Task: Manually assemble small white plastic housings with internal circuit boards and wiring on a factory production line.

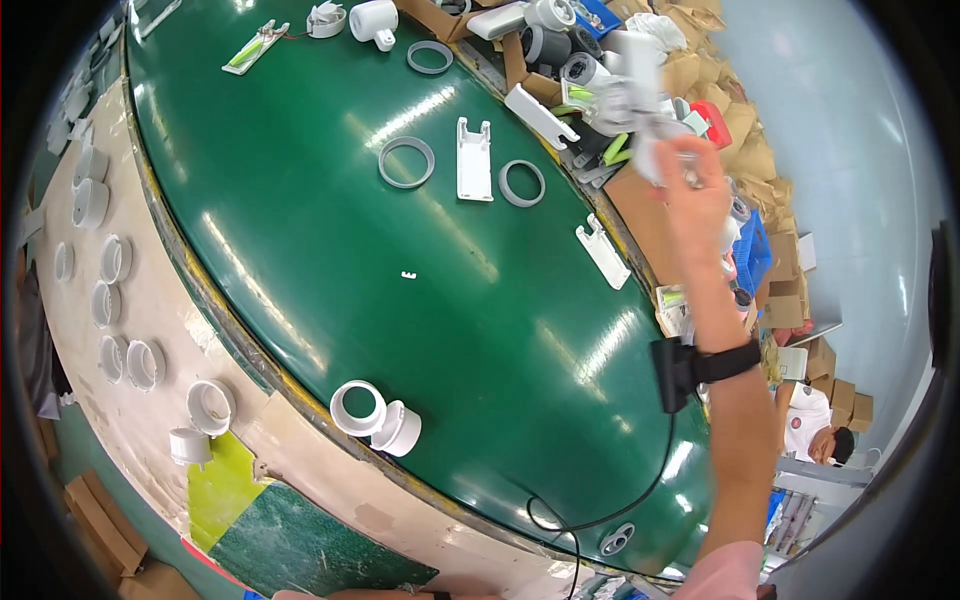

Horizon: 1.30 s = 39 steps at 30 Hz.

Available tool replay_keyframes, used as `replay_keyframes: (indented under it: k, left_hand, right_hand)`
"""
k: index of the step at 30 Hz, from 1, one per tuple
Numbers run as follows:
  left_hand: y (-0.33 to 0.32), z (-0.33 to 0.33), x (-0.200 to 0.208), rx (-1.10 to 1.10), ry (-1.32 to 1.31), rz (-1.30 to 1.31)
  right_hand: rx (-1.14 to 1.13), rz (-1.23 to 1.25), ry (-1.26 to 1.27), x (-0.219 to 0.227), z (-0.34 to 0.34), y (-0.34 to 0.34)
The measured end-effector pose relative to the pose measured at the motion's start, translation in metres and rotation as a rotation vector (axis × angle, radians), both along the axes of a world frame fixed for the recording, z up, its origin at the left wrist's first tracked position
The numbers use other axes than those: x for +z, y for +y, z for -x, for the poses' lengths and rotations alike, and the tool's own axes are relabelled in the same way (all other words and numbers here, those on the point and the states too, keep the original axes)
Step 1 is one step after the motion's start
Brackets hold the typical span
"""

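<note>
My right hand (pixel 692 180) reaches over the cluttered far right edge of the green table. Its fingers are closed on a white plastic part (pixel 640 80), smeared by motion, so its exact shape cannot be made out. Below the hand on the table lies a white slotted plastic casing (pixel 603 252). Farther left are another upright white casing (pixel 474 160) and two grey rings, one (pixel 522 184) beside it and one (pixel 406 162) to its left. Of my left side only a sliver of forearm shows at the lower edge; the left hand is out of the picture.
Green table (pixel 440 340) curves across the middle. Two white round cups (pixel 397 430) stand near its front edge, and several more line the beige bench (pixel 150 300) at left. Cardboard boxes (pixel 640 215) and loose parts crowd the right. A black cable (pixel 650 490) trails from my wrist strap. A person (pixel 815 425) is beyond.
</note>
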<state>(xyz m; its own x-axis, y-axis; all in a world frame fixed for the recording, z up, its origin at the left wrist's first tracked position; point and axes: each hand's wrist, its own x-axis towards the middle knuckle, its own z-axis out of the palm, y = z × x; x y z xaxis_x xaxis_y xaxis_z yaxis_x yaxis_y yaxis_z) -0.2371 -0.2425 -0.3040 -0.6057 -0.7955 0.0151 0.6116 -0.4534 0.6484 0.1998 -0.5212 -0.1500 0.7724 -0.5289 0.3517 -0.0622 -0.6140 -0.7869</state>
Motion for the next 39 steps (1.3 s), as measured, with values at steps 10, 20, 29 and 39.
replay_keyframes:
  k: [10, 20, 29, 39]
  left_hand:
    - [-0.011, -0.034, 0.013, -0.042, -0.057, 0.002]
    - [-0.014, -0.04, 0.024, -0.183, -0.118, 0.074]
    - [0.008, 0.003, 0.013, -0.34, 0.048, 0.049]
    - [0.019, 0.017, -0.003, -0.19, -0.114, 0.232]
  right_hand:
    - [-0.379, 0.628, 0.46, 0.038, 0.025, -0.163]
    - [-0.378, 0.521, 0.274, 0.057, 0.057, -0.189]
    - [0.129, 0.023, 0.488, 0.041, 0.27, 0.119]
    - [-0.26, -0.774, 0.745, 0.015, 0.456, 0.276]
